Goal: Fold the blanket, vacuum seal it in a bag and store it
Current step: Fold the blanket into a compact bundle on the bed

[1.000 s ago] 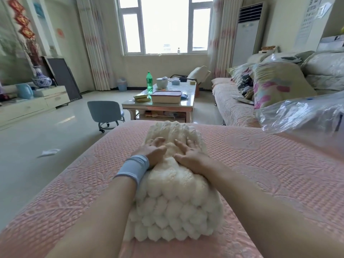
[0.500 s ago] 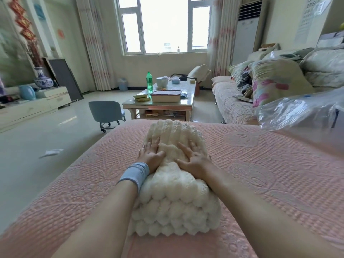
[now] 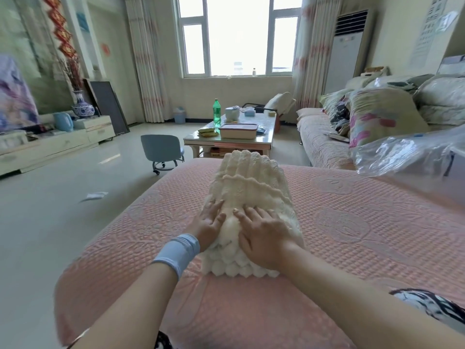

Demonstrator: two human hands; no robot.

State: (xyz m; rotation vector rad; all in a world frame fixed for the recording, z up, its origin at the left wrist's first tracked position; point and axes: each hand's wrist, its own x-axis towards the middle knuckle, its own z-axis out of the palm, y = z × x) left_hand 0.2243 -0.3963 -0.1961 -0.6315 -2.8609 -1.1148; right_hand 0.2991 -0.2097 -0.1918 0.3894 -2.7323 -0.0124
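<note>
A cream, bobbly blanket (image 3: 247, 182) lies folded into a thick narrow bundle on the pink quilted sofa seat (image 3: 352, 222), running away from me. My left hand (image 3: 208, 222), with a pale blue wristband, presses flat on the bundle's near left side with straight fingers. My right hand (image 3: 261, 230) lies flat beside it on the near right side, fingers spread. A clear plastic vacuum bag (image 3: 407, 152) lies crumpled at the right edge of the seat, apart from the blanket.
A coffee table (image 3: 229, 141) with a green bottle (image 3: 217, 113) and a box stands beyond the seat. A small blue stool (image 3: 162, 149) is on the floor at left. Bedding bundles (image 3: 382, 117) pile up on the sofa at right.
Both hands slid back toward me along the bundle, still pressing flat. The view has lifted, so the blanket sits higher and further off in the frame.
</note>
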